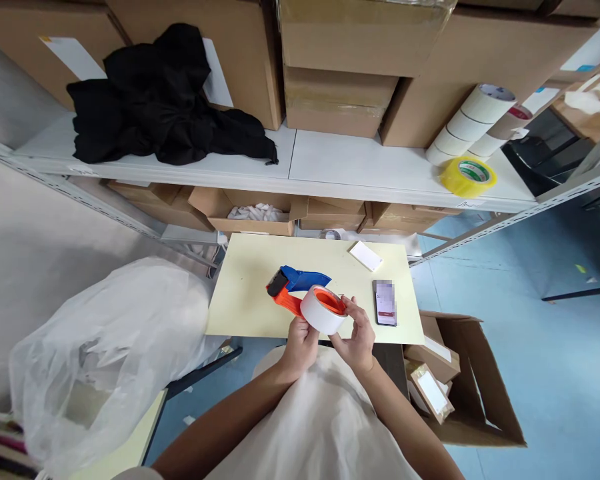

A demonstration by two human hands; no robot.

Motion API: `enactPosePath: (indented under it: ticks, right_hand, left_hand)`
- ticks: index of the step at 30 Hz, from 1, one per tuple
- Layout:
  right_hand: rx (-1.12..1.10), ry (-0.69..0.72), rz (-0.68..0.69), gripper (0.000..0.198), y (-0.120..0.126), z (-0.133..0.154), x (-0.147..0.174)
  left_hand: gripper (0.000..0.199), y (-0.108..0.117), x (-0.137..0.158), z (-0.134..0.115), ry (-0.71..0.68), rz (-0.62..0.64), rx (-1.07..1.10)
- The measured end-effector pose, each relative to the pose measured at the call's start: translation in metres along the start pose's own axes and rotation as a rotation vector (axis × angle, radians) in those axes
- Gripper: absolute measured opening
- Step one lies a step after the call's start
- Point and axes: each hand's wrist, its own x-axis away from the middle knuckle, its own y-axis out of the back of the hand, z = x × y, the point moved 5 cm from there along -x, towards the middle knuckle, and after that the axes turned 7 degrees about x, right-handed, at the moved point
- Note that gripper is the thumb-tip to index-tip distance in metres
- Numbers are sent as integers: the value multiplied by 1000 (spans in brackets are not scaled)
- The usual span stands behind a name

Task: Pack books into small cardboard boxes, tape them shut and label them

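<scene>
An orange and blue tape dispenser (290,303) is held above the pale yellow table (250,267), a white roll of tape (323,312) on its orange hub. My left hand (301,343) is closed around the dispenser's lower part, under the roll; some of its fingers are hidden. On the other side my right hand (357,337) grips the edge of the roll between thumb and fingers. To the right lie a phone (384,303) with a lit screen and, farther back, a small white box or stack of labels (366,256).
Behind the table stands a shelf (330,163) with cartons, black cloth (155,100), stacked tape rolls (470,123) and a yellow tape roll (467,177). An open carton (505,420) with small boxes sits right, a clear plastic bag (110,360) left.
</scene>
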Motion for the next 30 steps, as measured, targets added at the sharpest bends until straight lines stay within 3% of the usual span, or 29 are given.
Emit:
enactPosePath:
  ticks: [9,13,26,30]
  right_hand:
    - [71,103,211,58,2,-14,4]
    - [72,141,256,62,6,-17,5]
    - [4,68,345,57,12,-22,-3]
    - [14,-12,307,56,11,-20,-2]
  left_hand:
    - [37,1,2,3,21,-11,-96]
    - [38,1,3,6,46,52,-185]
    - [36,-8,0,-5,-3,73,-253]
    - [34,0,1,2,-12,-9,-264]
